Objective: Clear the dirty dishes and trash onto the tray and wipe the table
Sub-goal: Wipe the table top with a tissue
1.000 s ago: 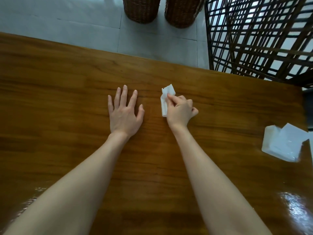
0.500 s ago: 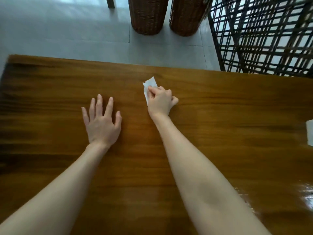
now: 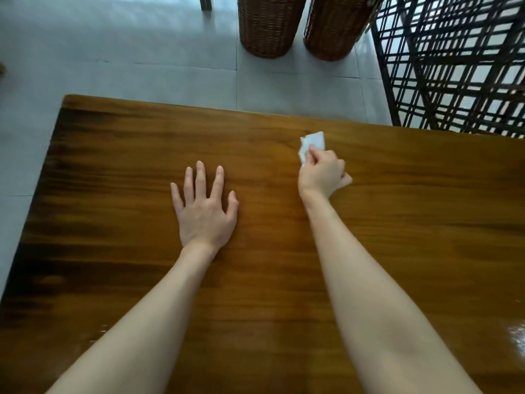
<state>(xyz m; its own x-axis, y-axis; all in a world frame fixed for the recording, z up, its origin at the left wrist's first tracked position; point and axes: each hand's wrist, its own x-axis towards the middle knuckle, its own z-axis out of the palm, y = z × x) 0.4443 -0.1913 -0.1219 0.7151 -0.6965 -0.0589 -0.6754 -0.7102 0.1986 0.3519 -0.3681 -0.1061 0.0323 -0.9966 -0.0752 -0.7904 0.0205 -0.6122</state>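
Tissue (image 3: 312,143), white and crumpled, lay against the worktop (image 3: 113,166) near its far edge, pinched in the curled fingers of the right hand (image 3: 324,174). The left hand (image 3: 206,211) rested flat with fingers spread, nearer the middle. Two wicker baskets (image 3: 267,24) stood on the floor (image 3: 142,52) beyond the far edge, contents hidden. Glossy wood ran wide toward the left edge.

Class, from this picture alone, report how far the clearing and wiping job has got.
Done, seemingly: no dishes or trash show on the visible wooden table. In hand: the right hand pinches a white tissue against the tabletop near its far edge; the left hand rests flat. Left: probably more wiping; wiped areas cannot be told apart.
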